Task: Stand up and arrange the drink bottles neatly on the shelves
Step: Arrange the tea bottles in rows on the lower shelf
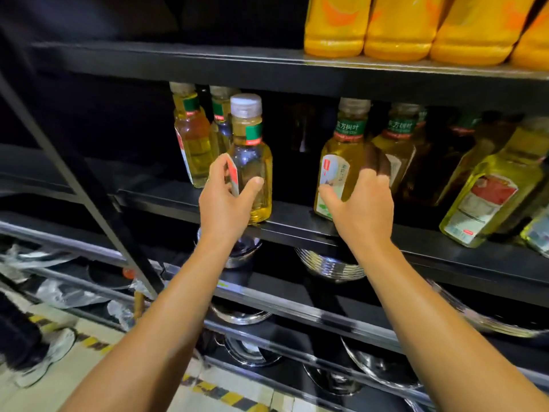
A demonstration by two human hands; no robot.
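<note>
Left hand [227,200] wraps tea bottle [252,162] low on its body, right hand [361,200] clasps neighbouring bottle [338,173]; likely rigid, slick plastic, liquid-heavy—grip mid-body.

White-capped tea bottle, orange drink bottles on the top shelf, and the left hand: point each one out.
White-capped tea bottle [251,162]: head view, on its clear body.
Orange drink bottles [398,28]: head view, on the second bottle's body.
Left hand [227,200]: head view, on its back.
</note>
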